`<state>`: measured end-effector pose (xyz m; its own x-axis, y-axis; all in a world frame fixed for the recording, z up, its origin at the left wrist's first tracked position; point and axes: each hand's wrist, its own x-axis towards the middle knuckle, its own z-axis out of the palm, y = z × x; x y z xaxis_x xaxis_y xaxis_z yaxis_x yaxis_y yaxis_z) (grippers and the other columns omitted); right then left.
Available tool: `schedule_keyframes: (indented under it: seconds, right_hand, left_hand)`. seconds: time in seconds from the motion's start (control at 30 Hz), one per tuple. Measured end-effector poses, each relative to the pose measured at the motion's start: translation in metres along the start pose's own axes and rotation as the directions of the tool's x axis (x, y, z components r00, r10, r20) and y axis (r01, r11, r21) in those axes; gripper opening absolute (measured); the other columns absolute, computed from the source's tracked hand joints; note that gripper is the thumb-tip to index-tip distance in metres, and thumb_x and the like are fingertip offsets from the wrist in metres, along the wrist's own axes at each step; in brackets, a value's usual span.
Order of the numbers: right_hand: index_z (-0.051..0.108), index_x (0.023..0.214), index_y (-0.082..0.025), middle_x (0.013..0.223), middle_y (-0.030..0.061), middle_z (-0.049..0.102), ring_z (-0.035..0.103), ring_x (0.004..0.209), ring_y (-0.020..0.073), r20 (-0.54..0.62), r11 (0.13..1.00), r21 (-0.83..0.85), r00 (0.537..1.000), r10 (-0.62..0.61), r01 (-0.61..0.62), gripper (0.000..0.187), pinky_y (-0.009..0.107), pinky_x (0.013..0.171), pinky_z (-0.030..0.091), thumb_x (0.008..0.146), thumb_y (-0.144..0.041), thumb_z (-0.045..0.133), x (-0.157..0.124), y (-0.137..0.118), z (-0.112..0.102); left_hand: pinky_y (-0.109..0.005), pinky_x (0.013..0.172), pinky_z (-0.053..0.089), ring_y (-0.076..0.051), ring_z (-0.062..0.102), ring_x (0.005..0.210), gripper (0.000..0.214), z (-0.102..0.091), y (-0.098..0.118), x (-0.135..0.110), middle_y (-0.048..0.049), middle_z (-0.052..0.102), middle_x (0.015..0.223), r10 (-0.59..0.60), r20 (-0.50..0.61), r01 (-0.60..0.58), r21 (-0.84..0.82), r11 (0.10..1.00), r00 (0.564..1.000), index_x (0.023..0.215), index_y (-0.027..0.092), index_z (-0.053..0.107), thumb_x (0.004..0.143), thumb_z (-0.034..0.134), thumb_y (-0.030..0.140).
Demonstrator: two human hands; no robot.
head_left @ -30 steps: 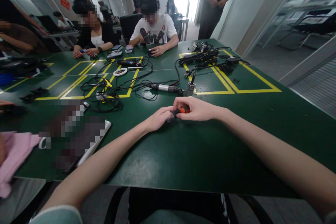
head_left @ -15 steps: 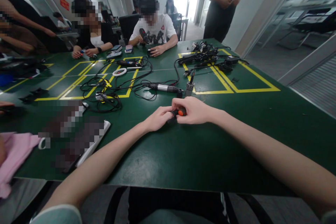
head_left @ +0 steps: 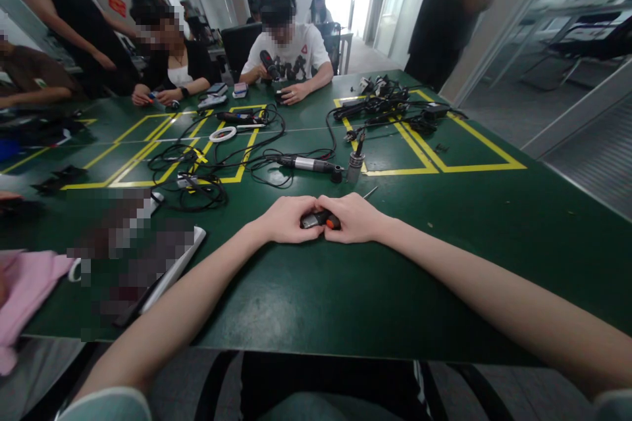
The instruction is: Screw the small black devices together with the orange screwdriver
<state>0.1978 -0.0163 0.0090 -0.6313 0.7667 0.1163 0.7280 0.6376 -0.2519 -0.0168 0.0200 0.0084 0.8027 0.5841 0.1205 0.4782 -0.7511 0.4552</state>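
My left hand [head_left: 291, 218] is closed around a small black part with a grey face [head_left: 311, 220], just above the green table [head_left: 276, 302]. Touching it from the other side, my right hand [head_left: 353, 218] is curled shut on a screwdriver with a black-and-orange handle [head_left: 332, 222]. A thin metal shaft [head_left: 370, 192] sticks out past the right knuckles, in line with that handle. My fingers hide much of both things.
Beyond my hands lie a corded electric screwdriver [head_left: 309, 164] and an upright container of bits [head_left: 355, 164]. Tangled black cables [head_left: 385, 102] lie further back. Blurred-out devices [head_left: 162, 270] and pink cloth [head_left: 34, 283] are at left. A co-worker [head_left: 291, 52] sits opposite, holding a power tool.
My left hand has turned and closed round the black part, so its grey face now shows. My right hand has shifted slightly, and more of the metal shaft shows behind it.
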Motion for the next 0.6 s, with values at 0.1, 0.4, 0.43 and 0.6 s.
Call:
schedule_keyframes:
  seconds: [0.1, 0.4, 0.43, 0.6]
  right_hand:
    - [0.06, 0.113, -0.018, 0.097, 0.0131, 0.082, 0.076, 0.083, 0.0299, -0.004, 1.0, 0.002, 1.0, -0.016, 0.016, 0.032, 0.031, 0.066, 0.033, 0.086, -0.034, 0.062, 0.0001, 0.0026, 0.0018]
    - [0.06, 0.107, -0.019, 0.088, 0.0104, 0.08, 0.075, 0.078, 0.0276, -0.06, 0.999, 0.032, 0.998, 0.003, -0.001, 0.026, 0.03, 0.065, 0.033, 0.087, -0.036, 0.059, -0.0006, 0.0081, 0.008]
    - [0.06, 0.105, -0.019, 0.088, 0.01, 0.08, 0.074, 0.078, 0.0272, -0.063, 0.999, 0.042, 0.998, -0.002, 0.005, 0.025, 0.029, 0.065, 0.033, 0.087, -0.036, 0.06, -0.001, 0.0085, 0.0079]
    - [0.061, 0.107, -0.019, 0.087, 0.0079, 0.078, 0.072, 0.076, 0.0249, -0.07, 0.995, 0.099, 0.997, -0.026, 0.033, 0.026, 0.029, 0.065, 0.035, 0.084, -0.033, 0.062, -0.0021, 0.0105, 0.0071]
  left_hand:
    - [-0.03, 0.078, 0.049, -0.024, 0.071, 0.087, 0.03, -0.0023, -0.0036, -0.0001, -0.006, 0.078, 0.099, 0.014, 0.014, -0.013, -0.029, 0.999, 1.0, 0.1, 0.018, 0.07, 0.077, 0.069, 0.036]
    - [-0.027, 0.067, 0.041, -0.018, 0.063, 0.072, 0.018, 0.0035, -0.0015, 0.002, -0.0018, 0.072, 0.081, -0.026, -0.032, 0.026, 0.0, 1.0, 0.999, 0.091, 0.018, 0.069, 0.081, 0.06, 0.031]
    - [-0.027, 0.067, 0.042, -0.019, 0.064, 0.073, 0.019, 0.0038, -0.0012, 0.0016, -0.0021, 0.072, 0.083, -0.022, -0.032, 0.022, 0.009, 1.0, 0.999, 0.092, 0.019, 0.068, 0.081, 0.06, 0.031]
    - [-0.027, 0.069, 0.043, -0.019, 0.065, 0.075, 0.018, 0.0021, -0.0015, 0.0004, -0.0027, 0.073, 0.086, -0.01, -0.026, 0.011, 0.034, 0.999, 1.0, 0.09, 0.02, 0.066, 0.078, 0.064, 0.033]
